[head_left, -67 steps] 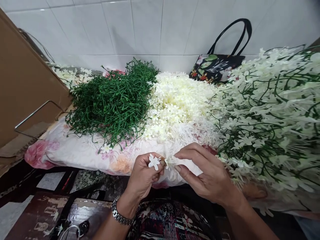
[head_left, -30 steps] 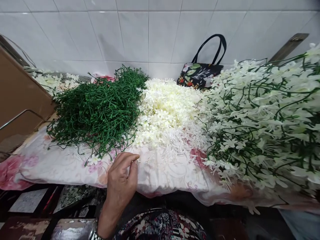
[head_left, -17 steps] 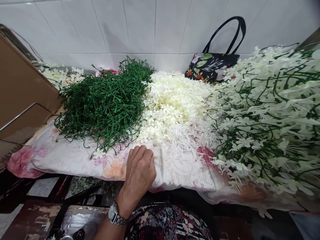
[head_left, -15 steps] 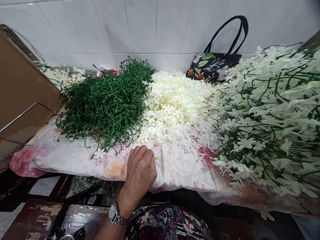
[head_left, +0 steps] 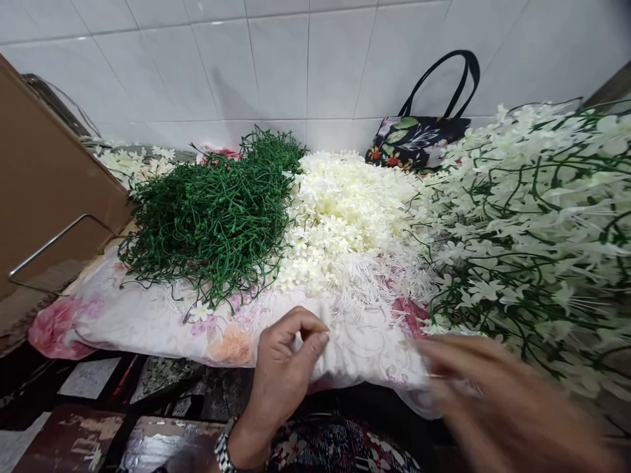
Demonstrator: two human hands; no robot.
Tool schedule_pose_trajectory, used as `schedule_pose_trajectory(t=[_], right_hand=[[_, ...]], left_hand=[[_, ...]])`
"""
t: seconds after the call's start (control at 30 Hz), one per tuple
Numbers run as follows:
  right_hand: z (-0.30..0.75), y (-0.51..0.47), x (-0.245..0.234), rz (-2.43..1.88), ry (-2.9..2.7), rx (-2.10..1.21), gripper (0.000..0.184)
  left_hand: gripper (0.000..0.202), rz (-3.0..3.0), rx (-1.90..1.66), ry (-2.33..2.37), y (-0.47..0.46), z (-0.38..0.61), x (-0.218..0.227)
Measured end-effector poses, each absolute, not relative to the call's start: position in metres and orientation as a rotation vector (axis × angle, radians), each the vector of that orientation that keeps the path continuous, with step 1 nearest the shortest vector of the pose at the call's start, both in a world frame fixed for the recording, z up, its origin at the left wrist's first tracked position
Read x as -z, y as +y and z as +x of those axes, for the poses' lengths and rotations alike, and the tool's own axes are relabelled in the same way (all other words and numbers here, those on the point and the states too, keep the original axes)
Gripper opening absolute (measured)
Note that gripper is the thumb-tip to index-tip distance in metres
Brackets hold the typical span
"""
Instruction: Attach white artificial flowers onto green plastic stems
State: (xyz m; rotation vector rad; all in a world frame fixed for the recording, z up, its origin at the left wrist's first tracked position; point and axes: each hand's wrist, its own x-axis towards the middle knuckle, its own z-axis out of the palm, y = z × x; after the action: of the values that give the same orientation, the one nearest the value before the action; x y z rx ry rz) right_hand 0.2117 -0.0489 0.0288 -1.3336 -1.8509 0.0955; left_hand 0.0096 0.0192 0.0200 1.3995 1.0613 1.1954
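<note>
My left hand [head_left: 288, 361] is over the front part of the cloth, thumb and index finger pinched together. Whatever sits in that pinch, if anything, is too small to make out. My right hand [head_left: 488, 387] is at the lower right, smeared by motion, so its fingers and any contents do not show clearly. Beyond my left hand lie a pile of loose white artificial blossoms [head_left: 345, 203] and a scatter of thin white stamens [head_left: 362, 286]. To their left is a tangled heap of green plastic stems [head_left: 211, 217]. Assembled white flower sprays [head_left: 532, 243] fill the right side, beside my right hand.
A floral cloth [head_left: 162, 328] covers the work surface. A cardboard box [head_left: 49, 164] with a metal wire handle bounds the left. A black flowered handbag [head_left: 419, 141] leans on the tiled wall [head_left: 276, 66]. Dark worn wooden furniture [head_left: 73, 433] is below the surface's edge.
My left hand has turned from a knuckles-up fist to a thumb-and-index pinch, slightly lower. My right hand has come into view from the right. The camera has tilted up a little.
</note>
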Motion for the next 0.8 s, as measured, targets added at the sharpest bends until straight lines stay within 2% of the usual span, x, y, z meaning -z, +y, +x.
schedule_pose_trajectory(t=[0.07, 0.13, 0.23, 0.4, 0.5, 0.67, 0.8], right_hand=[[0.191, -0.030, -0.027, -1.237, -1.884, -0.251, 0.022], [0.172, -0.016, -0.022, -1.096, -1.828, -0.429, 0.023], [0.158, -0.006, -0.015, -0.967, -1.700, -0.529, 0.020], [0.165, -0.004, -0.009, -1.001, -1.603, -0.510, 0.011], [0.172, 0.001, -0.006, -1.134, -1.603, -0.437, 0.009], [0.173, 0.008, 0.003, -1.117, -1.765, -0.344, 0.010], [0.172, 0.008, 0.006, -1.079, -1.778, -0.348, 0.012]], left_hand=[[0.008, 1.180, -1.119, 0.931, 0.014, 0.016, -0.019], [0.016, 0.951, -1.016, 0.846, 0.010, 0.021, -0.018], [0.020, 0.863, -0.983, 0.854, 0.008, 0.026, -0.018], [0.010, 1.441, -1.048, 1.112, 0.020, 0.023, -0.021], [0.020, 1.979, -1.125, 1.454, 0.036, 0.020, -0.020], [0.015, 2.493, -0.766, 1.837, 0.057, 0.027, -0.019], [0.018, 2.554, -0.722, 1.912, 0.062, 0.033, -0.017]])
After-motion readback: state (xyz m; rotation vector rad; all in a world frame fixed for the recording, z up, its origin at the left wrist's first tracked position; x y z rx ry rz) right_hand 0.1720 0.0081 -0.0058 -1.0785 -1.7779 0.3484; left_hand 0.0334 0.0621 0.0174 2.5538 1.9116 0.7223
